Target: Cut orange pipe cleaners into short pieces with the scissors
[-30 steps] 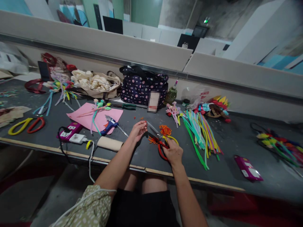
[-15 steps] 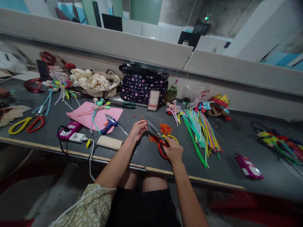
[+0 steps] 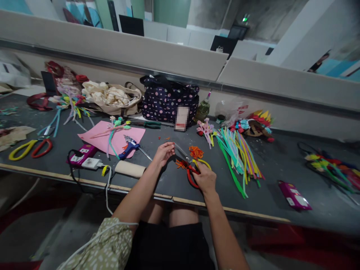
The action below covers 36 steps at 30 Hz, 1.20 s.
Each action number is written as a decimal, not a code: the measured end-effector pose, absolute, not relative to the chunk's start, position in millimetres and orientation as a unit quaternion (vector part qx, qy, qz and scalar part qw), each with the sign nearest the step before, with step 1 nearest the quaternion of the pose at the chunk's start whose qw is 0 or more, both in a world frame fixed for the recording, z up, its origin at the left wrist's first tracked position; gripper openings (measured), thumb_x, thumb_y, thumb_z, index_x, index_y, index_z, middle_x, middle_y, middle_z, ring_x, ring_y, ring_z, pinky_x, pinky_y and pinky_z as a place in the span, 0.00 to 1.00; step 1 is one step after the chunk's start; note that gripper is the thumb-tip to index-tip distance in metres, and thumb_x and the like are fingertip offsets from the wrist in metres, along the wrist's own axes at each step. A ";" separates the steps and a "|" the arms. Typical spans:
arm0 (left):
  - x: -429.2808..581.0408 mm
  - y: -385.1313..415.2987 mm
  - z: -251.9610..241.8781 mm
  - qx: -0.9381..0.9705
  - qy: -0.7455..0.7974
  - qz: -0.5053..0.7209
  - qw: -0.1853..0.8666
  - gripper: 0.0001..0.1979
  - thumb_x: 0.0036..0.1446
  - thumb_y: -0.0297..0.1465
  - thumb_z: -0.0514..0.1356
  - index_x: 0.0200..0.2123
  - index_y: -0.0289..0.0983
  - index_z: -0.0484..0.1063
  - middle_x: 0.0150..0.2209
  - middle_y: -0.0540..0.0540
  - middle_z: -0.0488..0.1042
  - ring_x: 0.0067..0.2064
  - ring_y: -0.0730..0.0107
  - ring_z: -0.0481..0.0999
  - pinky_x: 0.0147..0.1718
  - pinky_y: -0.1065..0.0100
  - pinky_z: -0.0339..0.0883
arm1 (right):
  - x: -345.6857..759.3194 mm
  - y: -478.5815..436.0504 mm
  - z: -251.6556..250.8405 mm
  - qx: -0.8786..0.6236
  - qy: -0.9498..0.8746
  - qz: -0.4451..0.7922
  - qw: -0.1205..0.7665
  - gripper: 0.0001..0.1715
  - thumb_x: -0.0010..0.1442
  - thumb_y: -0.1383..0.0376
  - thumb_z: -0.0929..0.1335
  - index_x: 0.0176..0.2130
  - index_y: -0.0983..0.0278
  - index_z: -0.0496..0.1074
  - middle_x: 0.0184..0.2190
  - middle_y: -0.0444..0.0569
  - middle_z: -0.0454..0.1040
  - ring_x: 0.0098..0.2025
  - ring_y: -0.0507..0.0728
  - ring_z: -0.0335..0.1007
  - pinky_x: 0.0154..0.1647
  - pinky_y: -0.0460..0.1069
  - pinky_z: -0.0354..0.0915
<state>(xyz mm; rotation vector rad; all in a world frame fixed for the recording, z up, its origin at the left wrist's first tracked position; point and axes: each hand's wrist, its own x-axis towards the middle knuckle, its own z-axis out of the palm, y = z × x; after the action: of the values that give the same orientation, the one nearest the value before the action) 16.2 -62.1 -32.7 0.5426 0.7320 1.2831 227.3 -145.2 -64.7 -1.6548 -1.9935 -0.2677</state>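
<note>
My right hand (image 3: pixel 206 178) is wrapped round the handles of a pair of scissors (image 3: pixel 193 180), one handle red and one yellow. The blades point up and left, towards my left hand (image 3: pixel 165 153). That hand is closed in a pinch close to the blade tips; a tiny red spot shows at its fingertips, but what it holds is too small to make out. Beneath and beside the scissors lie two small heaps of orange clippings (image 3: pixel 196 152), short and fuzzy.
Right of my hands lies a bundle of coloured pipe cleaners (image 3: pixel 239 155). To the left are a hot glue gun (image 3: pixel 129 146), a cardboard tube (image 3: pixel 130 169), pink paper (image 3: pixel 92 132) and a purple power strip (image 3: pixel 84 155). Behind stands a dotted dark bag (image 3: pixel 165 99).
My hands and the scissors keep almost the same pose; the view shifts slightly. Something at the far left edge has gone from view, and a person now shows in the far right background.
</note>
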 end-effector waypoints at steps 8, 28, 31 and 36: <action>15.8 -60.9 -33.4 0.239 0.330 0.577 0.708 0.14 0.38 0.25 0.69 0.31 0.32 0.71 0.23 0.50 0.72 0.21 0.81 0.68 0.24 0.75 0.66 | 225.7 -144.5 -65.0 -0.610 -0.745 -0.081 0.258 0.20 0.60 0.54 0.63 0.46 0.63 0.73 0.34 0.48 0.77 0.34 0.53 0.71 0.33 0.45 0.59; 14.3 -59.9 -35.7 0.306 0.380 0.654 0.578 0.13 0.41 0.33 0.67 0.30 0.34 0.70 0.33 0.46 0.76 0.23 0.81 0.68 0.20 0.78 0.62 | 218.6 -144.8 -54.8 -0.671 -0.709 -0.099 0.194 0.23 0.59 0.57 0.63 0.53 0.61 0.67 0.36 0.49 0.73 0.37 0.55 0.68 0.33 0.47 0.57; 15.8 -62.2 -33.6 0.355 0.373 0.667 0.539 0.13 0.45 0.35 0.65 0.31 0.35 0.69 0.35 0.45 0.76 0.22 0.82 0.67 0.19 0.77 0.61 | 214.8 -145.9 -49.1 -0.680 -0.707 -0.104 0.164 0.25 0.58 0.58 0.64 0.54 0.62 0.65 0.39 0.51 0.71 0.38 0.55 0.67 0.32 0.47 0.56; 21.4 -66.6 -32.1 0.434 0.365 0.620 0.543 0.11 0.47 0.36 0.63 0.31 0.34 0.71 0.39 0.43 0.77 0.19 0.85 0.64 0.19 0.76 0.62 | 213.0 -146.7 -47.2 -0.675 -0.713 -0.112 0.155 0.26 0.58 0.61 0.64 0.55 0.62 0.63 0.40 0.51 0.69 0.38 0.55 0.66 0.32 0.47 0.56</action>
<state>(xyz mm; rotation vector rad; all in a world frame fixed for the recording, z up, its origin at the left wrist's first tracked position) 21.4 -66.6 -32.1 1.0296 0.8662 1.4715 213.0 -146.7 -47.2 -1.9341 -2.0421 -0.3211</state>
